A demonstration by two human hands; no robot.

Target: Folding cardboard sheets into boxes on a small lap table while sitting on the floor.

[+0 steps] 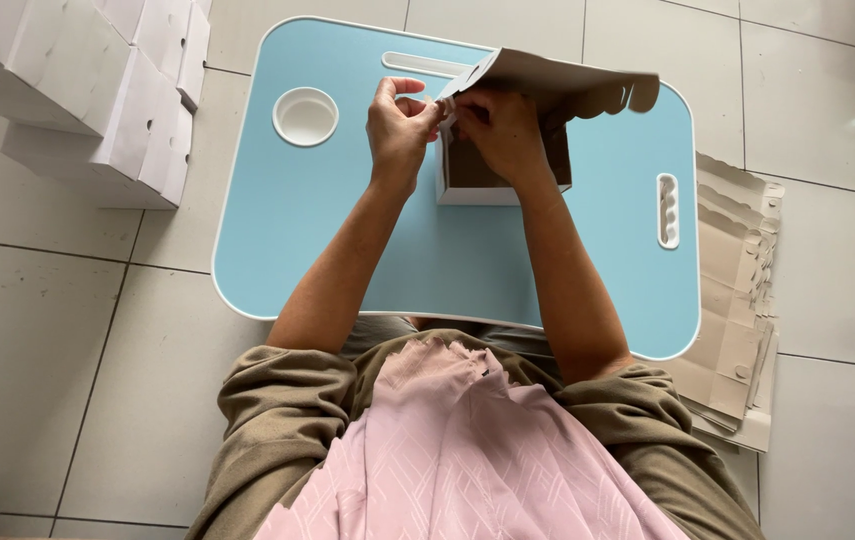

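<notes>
A half-folded cardboard box (467, 178), white outside and brown inside, stands on a light blue lap table (327, 230). Its scalloped lid flap (567, 80) is raised and juts out to the right. My left hand (399, 128) pinches a small tab at the box's upper left corner. My right hand (504, 130) presses on the same corner from the right, its fingers over the box's front wall. Both hands touch each other at the corner.
A round white cup recess (305, 116) sits in the table's left part. Folded white boxes (107, 90) are stacked on the tiled floor at the upper left. A pile of flat cardboard blanks (742, 300) lies on the floor beside the table's right edge.
</notes>
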